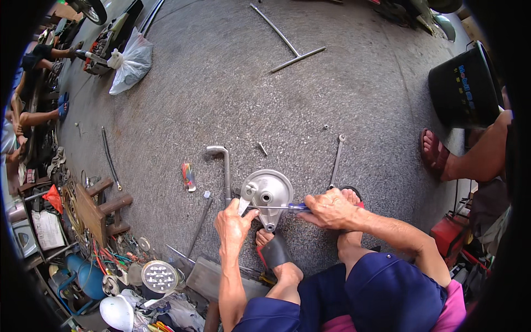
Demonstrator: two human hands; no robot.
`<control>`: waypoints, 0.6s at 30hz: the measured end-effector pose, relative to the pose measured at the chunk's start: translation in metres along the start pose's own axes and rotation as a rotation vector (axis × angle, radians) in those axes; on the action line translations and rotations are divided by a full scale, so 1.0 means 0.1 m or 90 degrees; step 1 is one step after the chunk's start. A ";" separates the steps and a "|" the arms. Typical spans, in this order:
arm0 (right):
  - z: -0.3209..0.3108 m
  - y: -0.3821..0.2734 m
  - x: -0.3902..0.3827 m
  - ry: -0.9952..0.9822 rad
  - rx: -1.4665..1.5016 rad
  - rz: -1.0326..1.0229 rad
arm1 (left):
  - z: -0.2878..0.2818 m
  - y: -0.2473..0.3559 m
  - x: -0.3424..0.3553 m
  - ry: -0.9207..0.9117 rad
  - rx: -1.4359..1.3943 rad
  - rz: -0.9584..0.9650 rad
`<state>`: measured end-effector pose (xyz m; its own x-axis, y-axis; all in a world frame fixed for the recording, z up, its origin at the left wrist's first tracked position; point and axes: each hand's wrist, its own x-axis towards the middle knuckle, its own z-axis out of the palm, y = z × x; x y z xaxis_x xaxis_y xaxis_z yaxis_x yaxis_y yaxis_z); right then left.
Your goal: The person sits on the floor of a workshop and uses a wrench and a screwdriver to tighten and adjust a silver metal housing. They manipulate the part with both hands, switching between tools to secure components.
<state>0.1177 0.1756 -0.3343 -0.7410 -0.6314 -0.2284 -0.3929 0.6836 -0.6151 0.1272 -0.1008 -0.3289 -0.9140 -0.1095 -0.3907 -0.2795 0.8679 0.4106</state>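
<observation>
A round silver brake plate (282, 186), with a hub hole near its middle, is in front of my feet. My left hand (232, 224) is closed on the metal lever arm (243, 206) at the plate's left side, thumb and fingers pinching it. My right hand (330, 209) grips the blue handle of a screwdriver (297, 208). Its thin shaft crosses the plate's face toward my left fingers, which hide the tip. Just left of the plate lies a bent metal bar (226, 166). A combination wrench (337, 160) lies beyond my right hand.
Farther out on the rough ground are a bolt (263, 149), a small coloured packet (188, 177) and a T-handle wrench (293, 50). A black bucket (462, 88) stands at right, by another person's sandalled foot (433, 149). Tools and a wooden stool (91, 213) crowd the left.
</observation>
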 end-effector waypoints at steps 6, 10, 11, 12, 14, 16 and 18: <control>-0.22 0.17 -0.24 -0.138 -0.014 0.073 | -0.16 0.05 0.16 -0.070 0.053 0.118; -0.44 0.42 -0.21 -0.149 0.135 0.141 | -0.22 0.04 0.12 -0.059 0.093 0.096; -0.46 0.55 -0.28 -0.117 0.199 0.158 | -0.22 0.10 0.15 -0.067 0.086 0.099; -0.50 0.67 -0.29 -0.141 0.226 0.162 | -0.23 0.11 0.16 -0.061 0.099 0.106; -0.52 0.85 -0.33 -0.144 0.340 0.210 | -0.21 0.11 0.16 -0.049 0.126 0.118; -0.49 0.96 -0.35 -0.096 0.469 0.210 | -0.21 0.17 0.15 -0.039 0.138 0.117; -0.48 0.92 -0.29 -0.081 0.458 0.261 | -0.18 0.16 0.11 -0.002 0.147 0.150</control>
<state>0.0775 0.2742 -0.3478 -0.6657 -0.4490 -0.5959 0.3700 0.4948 -0.7863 0.1070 -0.0972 -0.3121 -0.9444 0.1080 -0.3106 0.0135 0.9564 0.2916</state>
